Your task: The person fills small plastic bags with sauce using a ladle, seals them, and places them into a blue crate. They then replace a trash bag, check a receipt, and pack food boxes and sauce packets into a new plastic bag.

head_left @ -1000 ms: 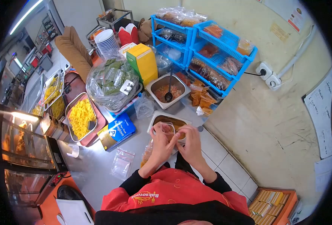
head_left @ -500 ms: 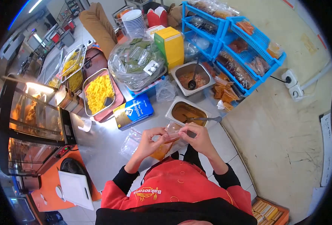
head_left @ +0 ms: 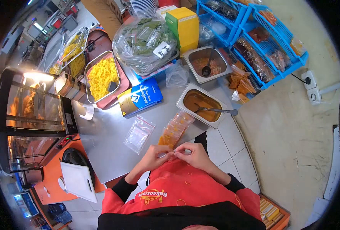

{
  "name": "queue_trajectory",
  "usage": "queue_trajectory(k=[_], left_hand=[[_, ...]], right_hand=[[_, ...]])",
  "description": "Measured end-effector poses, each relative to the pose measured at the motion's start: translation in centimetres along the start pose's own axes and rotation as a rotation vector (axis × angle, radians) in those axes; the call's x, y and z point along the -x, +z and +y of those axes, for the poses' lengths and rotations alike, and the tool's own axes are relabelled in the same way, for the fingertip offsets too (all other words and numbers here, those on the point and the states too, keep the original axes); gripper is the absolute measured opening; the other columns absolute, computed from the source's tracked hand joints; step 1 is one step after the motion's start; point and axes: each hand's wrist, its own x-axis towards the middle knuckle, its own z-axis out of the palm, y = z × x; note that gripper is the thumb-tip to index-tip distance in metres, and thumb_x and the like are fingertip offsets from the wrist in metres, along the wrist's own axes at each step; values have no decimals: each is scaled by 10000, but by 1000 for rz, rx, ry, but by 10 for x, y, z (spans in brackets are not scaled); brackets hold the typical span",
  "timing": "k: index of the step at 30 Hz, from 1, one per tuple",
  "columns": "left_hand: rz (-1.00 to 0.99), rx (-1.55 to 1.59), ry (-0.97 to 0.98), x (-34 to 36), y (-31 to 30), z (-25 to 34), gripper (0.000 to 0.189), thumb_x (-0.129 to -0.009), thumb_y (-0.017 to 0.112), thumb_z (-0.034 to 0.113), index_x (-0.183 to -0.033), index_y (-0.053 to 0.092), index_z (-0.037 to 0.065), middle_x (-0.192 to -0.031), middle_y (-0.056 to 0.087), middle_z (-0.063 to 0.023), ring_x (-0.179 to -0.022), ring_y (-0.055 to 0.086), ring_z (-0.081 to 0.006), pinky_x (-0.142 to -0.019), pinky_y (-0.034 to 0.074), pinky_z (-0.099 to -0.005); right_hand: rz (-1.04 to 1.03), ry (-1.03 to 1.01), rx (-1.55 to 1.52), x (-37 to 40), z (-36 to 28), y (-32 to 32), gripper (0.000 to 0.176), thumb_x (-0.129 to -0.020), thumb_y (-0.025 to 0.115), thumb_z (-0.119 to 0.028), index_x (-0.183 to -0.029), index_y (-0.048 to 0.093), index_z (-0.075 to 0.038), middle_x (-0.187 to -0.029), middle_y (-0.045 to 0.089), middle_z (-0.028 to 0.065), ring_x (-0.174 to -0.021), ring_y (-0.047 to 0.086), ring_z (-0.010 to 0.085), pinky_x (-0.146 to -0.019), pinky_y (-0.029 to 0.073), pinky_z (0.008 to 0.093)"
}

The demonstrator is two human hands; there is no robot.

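Observation:
My left hand (head_left: 157, 157) and my right hand (head_left: 193, 154) are close together in front of the red apron, fingertips pinched at the near table edge. Between them is a small clear plastic bag (head_left: 173, 152), mostly hidden by my fingers. Just beyond lies an overlapping row of small plastic bags with orange-brown sauce (head_left: 176, 128). To the left of these lies a stack of clear zip bags (head_left: 139, 134) without sauce. A steel pan of brown sauce (head_left: 193, 100) stands beyond the filled bags, with a ladle (head_left: 219, 111) resting in it.
Behind are a glove box (head_left: 140, 97), a pan of yellow food (head_left: 102, 76), a large plastic bag of green leaves (head_left: 145, 46) and a second pan with chunky red food (head_left: 196, 73). Blue racks (head_left: 250, 42) stand right, a lit glass cabinet (head_left: 35, 111) left.
Both hands have come down and toward my body with the small bag, uncovering the row of filled bags. The view has shifted slightly.

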Motion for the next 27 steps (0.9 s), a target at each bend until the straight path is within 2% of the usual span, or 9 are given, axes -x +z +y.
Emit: queue_trajectory(k=[3, 6, 9, 11, 12, 16, 19, 22, 27], left_hand=[[15, 59, -17, 19, -1, -18, 106, -856, 565, 58, -815, 629, -17, -707, 629, -64, -689, 608, -132, -649, 469, -267], [56, 176, -147, 31, -13, -19, 131, -863, 542, 60, -790, 624, -13, -693, 619, -50, -655, 588, -115, -637, 471, -261], [41, 100, -243, 27, -22, -35, 149, -864, 526, 70, -784, 618, -16, -686, 613, -59, -638, 586, -122, -635, 473, -264], [93, -78, -209, 9, -25, -59, 137, -860, 528, 80, -816, 618, -14, -703, 619, -84, -658, 594, -146, -631, 474, -270], [121, -134, -190, -1, -24, -75, 129, -859, 535, 83, -840, 616, -15, -710, 621, -91, -665, 596, -152, -632, 475, -274], [406, -143, -96, -36, -14, -87, 167, -832, 580, 81, -965, 594, -19, -753, 623, -119, -675, 605, -168, -622, 481, -289], [244, -123, -108, -44, -17, -99, 212, -836, 594, 102, -1013, 576, -12, -787, 631, -127, -679, 608, -178, -632, 486, -296], [234, -150, -131, -45, -13, -107, 185, -836, 595, 83, -992, 580, -17, -782, 634, -115, -684, 606, -156, -626, 484, -283], [197, 76, -179, -43, -14, -121, 140, -828, 585, 24, -959, 582, -23, -807, 643, -66, -721, 595, -98, -638, 482, -252]], right_hand=[[-39, 55, -66, 8, 16, 15, 146, -799, 663, -100, -894, 643, 9, -752, 629, 74, -714, 604, 106, -661, 478, 226], [-21, 57, -41, 9, 33, 26, 174, -805, 664, -141, -884, 640, 12, -724, 633, 81, -683, 611, 118, -649, 484, 248], [50, 51, 106, 0, 51, 35, 196, -798, 671, -188, -815, 635, 3, -696, 636, 105, -629, 622, 169, -599, 481, 279], [134, 112, 247, -16, 63, 38, 215, -793, 677, -206, -758, 619, -2, -656, 617, 113, -586, 608, 191, -553, 462, 291], [226, 48, 267, -25, 74, 41, 238, -796, 673, -219, -703, 583, -20, -644, 592, 103, -555, 586, 218, -509, 433, 318], [393, -120, 419, -49, 95, 34, 174, -817, 640, -207, -792, 568, -51, -714, 590, 70, -601, 602, 244, -523, 459, 339], [402, -177, 454, -53, 105, 34, 167, -819, 635, -196, -863, 561, -54, -720, 594, 73, -632, 609, 254, -544, 472, 354], [383, -159, 380, -53, 104, 36, 188, -813, 637, -195, -900, 551, -52, -735, 597, 84, -650, 608, 273, -568, 479, 373], [281, -24, 515, -56, 94, 32, 217, -762, 672, -185, -900, 557, -62, -781, 606, 100, -675, 615, 295, -588, 489, 384]])
